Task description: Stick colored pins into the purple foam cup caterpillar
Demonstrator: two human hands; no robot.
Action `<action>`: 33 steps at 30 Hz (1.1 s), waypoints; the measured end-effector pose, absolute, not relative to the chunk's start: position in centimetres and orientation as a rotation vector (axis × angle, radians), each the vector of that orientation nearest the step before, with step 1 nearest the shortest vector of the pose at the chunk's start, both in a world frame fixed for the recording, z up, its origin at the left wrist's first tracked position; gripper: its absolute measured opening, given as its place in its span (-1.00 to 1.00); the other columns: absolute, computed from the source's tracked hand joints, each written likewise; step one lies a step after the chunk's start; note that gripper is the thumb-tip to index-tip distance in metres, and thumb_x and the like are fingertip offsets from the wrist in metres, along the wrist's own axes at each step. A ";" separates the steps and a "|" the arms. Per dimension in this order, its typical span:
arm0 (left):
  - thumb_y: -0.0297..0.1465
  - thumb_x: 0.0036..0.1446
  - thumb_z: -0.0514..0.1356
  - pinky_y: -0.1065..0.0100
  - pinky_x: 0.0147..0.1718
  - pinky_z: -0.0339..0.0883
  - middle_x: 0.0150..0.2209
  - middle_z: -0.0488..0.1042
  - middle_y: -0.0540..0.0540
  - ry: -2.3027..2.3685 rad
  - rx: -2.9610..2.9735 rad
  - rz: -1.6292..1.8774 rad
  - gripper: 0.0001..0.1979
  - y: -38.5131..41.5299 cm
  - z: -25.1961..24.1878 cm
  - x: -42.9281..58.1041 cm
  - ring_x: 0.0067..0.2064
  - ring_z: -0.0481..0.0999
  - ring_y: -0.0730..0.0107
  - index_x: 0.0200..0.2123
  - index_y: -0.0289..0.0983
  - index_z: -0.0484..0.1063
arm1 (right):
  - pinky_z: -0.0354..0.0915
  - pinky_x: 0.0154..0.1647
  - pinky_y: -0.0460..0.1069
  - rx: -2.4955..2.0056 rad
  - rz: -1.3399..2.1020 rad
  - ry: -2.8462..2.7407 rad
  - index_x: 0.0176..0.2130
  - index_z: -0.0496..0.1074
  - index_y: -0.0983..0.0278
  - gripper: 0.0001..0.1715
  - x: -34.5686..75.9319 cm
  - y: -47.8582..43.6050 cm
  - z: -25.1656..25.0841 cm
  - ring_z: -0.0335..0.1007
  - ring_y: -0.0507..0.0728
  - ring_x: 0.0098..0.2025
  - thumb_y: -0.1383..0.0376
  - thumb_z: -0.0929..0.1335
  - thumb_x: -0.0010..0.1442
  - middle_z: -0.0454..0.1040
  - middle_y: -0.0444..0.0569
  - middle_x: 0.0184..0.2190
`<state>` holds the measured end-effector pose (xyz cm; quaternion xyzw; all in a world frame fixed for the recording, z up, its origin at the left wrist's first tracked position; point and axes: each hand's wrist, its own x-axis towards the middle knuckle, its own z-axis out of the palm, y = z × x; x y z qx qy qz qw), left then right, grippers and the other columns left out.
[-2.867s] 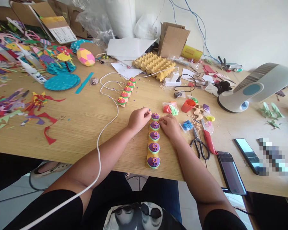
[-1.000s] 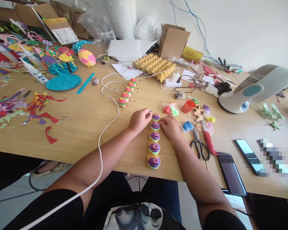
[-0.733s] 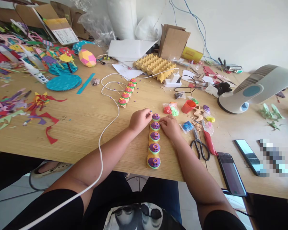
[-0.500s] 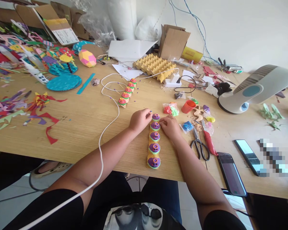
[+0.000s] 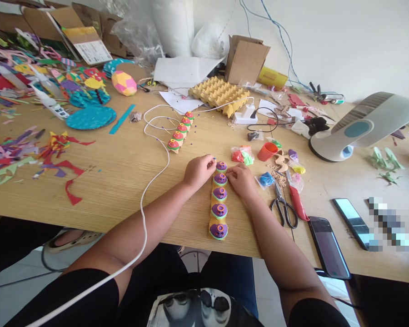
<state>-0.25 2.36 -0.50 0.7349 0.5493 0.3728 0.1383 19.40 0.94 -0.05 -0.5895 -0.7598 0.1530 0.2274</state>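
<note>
A strip of egg-carton cups (image 5: 219, 200) topped with purple, green and orange clay lies lengthwise on the wooden table (image 5: 129, 181) in front of me. My left hand (image 5: 197, 170) rests curled at the strip's far left side, its fingertips pinched on a tiny blue-and-yellow bit. My right hand (image 5: 241, 179) is curled against the far right side of the strip, fingertips touching the second cup. A second strip with red and green tops (image 5: 180, 131) lies farther back.
Black scissors (image 5: 283, 206), a red cutter (image 5: 296, 200) and two phones (image 5: 329, 247) lie to the right. Clay bags (image 5: 241, 154), an orange cup (image 5: 267, 151), a fan (image 5: 364, 125), a yellow egg tray (image 5: 220, 93), a white cable (image 5: 150, 181) and paper scraps (image 5: 27, 150) surround the work.
</note>
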 end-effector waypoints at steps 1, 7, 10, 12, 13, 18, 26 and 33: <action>-0.34 0.23 0.17 0.36 -0.34 0.28 -0.32 0.64 -0.10 1.586 2.127 1.079 -0.86 2.4 -0.5 -0.2 -0.29 0.60 0.29 -0.32 -0.20 0.52 | 0.26 -0.06 0.02 -1.626 0.420 -2.092 -0.26 0.60 0.22 -0.82 19.4 0.9 0.0 0.38 0.17 -0.12 0.33 0.36 0.22 0.47 -0.01 -0.26; -0.34 0.22 0.17 0.37 -0.33 0.30 -0.32 0.64 -0.10 1.581 2.124 1.075 -0.87 2.3 -0.6 -0.3 -0.29 0.59 0.29 -0.32 -0.20 0.51 | 0.26 -0.05 0.02 -1.627 0.422 -2.097 -0.26 0.61 0.22 -0.83 19.4 1.0 0.0 0.38 0.17 -0.11 0.34 0.36 0.22 0.46 -0.01 -0.27; -0.34 0.21 0.18 0.37 -0.32 0.31 -0.32 0.64 -0.10 1.577 2.112 1.078 -0.88 2.4 -0.6 -0.3 -0.29 0.59 0.30 -0.31 -0.20 0.52 | 0.26 -0.06 0.02 -1.633 0.418 -2.096 -0.26 0.61 0.22 -0.83 19.4 1.0 -0.1 0.37 0.17 -0.13 0.33 0.37 0.22 0.46 -0.01 -0.26; -0.35 0.21 0.18 0.37 -0.31 0.32 -0.32 0.64 -0.10 1.569 2.092 1.080 -0.88 2.4 -0.6 -0.3 -0.28 0.60 0.29 -0.31 -0.20 0.51 | 0.26 -0.06 0.02 -1.633 0.417 -2.099 -0.26 0.61 0.22 -0.83 19.5 1.0 -0.1 0.37 0.16 -0.13 0.33 0.36 0.22 0.46 -0.01 -0.26; -0.35 0.20 0.18 0.37 -0.30 0.33 -0.31 0.64 -0.10 1.562 2.080 1.084 -0.89 2.4 -0.5 -0.3 -0.28 0.60 0.29 -0.31 -0.20 0.51 | 0.26 -0.06 0.02 -1.634 0.416 -2.099 -0.26 0.60 0.22 -0.83 19.5 1.0 -0.1 0.38 0.17 -0.13 0.33 0.36 0.22 0.46 -0.01 -0.25; -0.35 0.20 0.17 0.39 -0.30 0.35 -0.34 0.63 -0.08 1.525 1.982 1.144 -0.89 2.5 -0.5 -0.4 -0.31 0.60 0.33 -0.34 -0.21 0.48 | 0.26 -0.06 0.02 -1.634 0.434 -2.096 -0.24 0.60 0.22 -0.83 19.5 0.9 0.0 0.38 0.17 -0.13 0.32 0.36 0.23 0.47 0.00 -0.25; -0.35 0.14 0.20 0.40 -0.25 0.43 -0.32 0.63 -0.05 1.445 1.796 1.194 -0.92 3.0 -1.4 -0.6 -0.29 0.61 0.37 -0.34 -0.22 0.46 | 0.27 -0.06 0.02 -1.621 0.445 -2.080 -0.25 0.61 0.21 -0.83 19.6 0.9 -0.2 0.38 0.16 -0.15 0.31 0.37 0.23 0.47 -0.01 -0.27; -0.37 0.10 0.23 0.39 -0.24 0.46 -0.32 0.63 -0.06 1.416 1.712 1.228 -0.91 3.1 -1.4 -0.8 -0.28 0.62 0.37 -0.31 -0.24 0.50 | 0.26 -0.05 0.03 -1.633 0.440 -2.088 -0.25 0.62 0.21 -0.82 19.6 0.8 -0.1 0.38 0.17 -0.13 0.31 0.37 0.23 0.47 -0.01 -0.26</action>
